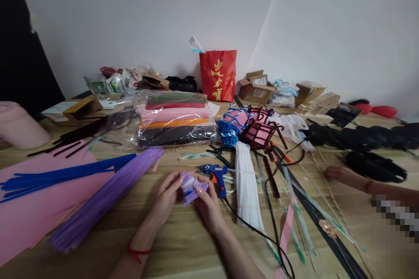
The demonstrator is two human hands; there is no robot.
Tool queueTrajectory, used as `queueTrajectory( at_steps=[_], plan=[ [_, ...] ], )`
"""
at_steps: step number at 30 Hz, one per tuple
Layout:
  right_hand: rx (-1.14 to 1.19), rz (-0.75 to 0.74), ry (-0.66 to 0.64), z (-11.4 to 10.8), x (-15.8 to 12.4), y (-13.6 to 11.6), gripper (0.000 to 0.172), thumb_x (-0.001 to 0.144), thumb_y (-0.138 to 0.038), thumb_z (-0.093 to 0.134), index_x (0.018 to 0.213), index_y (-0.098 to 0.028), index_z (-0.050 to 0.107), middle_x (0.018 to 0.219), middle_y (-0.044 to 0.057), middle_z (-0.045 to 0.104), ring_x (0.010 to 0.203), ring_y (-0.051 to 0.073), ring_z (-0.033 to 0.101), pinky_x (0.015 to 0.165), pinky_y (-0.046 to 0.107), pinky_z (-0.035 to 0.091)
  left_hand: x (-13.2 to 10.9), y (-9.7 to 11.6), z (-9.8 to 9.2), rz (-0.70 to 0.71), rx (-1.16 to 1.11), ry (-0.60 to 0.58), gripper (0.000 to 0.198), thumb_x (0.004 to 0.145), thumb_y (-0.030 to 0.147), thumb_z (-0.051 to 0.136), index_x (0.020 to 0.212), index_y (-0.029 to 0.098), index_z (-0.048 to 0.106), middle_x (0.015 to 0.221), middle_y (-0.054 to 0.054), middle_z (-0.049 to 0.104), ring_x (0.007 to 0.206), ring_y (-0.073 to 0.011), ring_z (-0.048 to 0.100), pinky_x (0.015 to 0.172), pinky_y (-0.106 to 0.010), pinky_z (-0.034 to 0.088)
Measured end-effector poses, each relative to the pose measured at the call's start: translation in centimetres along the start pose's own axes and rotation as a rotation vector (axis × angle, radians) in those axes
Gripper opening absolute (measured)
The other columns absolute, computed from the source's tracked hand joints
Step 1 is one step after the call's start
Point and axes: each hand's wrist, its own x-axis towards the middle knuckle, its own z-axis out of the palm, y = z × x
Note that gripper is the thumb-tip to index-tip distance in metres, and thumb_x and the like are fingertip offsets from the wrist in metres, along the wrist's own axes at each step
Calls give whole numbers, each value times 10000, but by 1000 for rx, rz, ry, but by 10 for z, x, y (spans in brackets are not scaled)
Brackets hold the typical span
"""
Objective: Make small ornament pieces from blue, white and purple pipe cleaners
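Observation:
Between both hands, just above the table, is a small bent piece of purple and white pipe cleaners (193, 188). My left hand (169, 192) grips its left side, with a red cord around that wrist. On its right side, my right hand (209, 205) pinches it with the thumb on top. Close by on the right lies a blue glue gun (218, 177) with a black cord, over what look like scissor handles. A bundle of purple pipe cleaners (108, 200) lies to the left, beside several blue pipe cleaners (65, 174) on pink sheets (29, 213).
Clear bags of coloured pipe cleaners (176, 117) lie ahead. Pipe-cleaner lanterns (258, 133) and a white bundle (247, 183) are to the right. A red bag (218, 76) stands by the wall. Another person's hand (343, 178) rests at the right, near black braided material (376, 165).

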Motion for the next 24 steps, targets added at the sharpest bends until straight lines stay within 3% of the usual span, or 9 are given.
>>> queueTrajectory(
  at_steps=[4,10,20,24],
  plan=[
    [121,135,-4,-4,7,1,351,709,-397,671,1012,-238,592,1011,30,650,880,202,609,700,311,498,2,-2,-1,87,148,7,411,699,394,672,1023,150,607,1092,-131,677,1023,-266,620,872,-379,492],
    [125,154,36,-9,14,4,385,748,-496,589,1004,-209,612,1005,44,660,901,230,612,713,344,503,4,-2,-6,197,443,76,310,730,414,618,897,165,697,979,-87,722,938,-249,651,874,-383,496],
    [105,205,-55,-8,10,-1,405,739,-508,603,1013,-210,599,1035,55,646,881,239,606,651,346,511,7,-7,-12,255,495,161,274,728,384,622,868,160,696,893,-62,731,848,-222,665,790,-342,528],
    [55,162,-16,-11,9,1,406,738,-471,615,1062,-230,575,1037,45,636,910,227,598,697,337,501,6,-5,-13,366,561,156,211,732,361,623,796,178,708,839,-54,722,826,-211,653,795,-341,522]
  ],
)
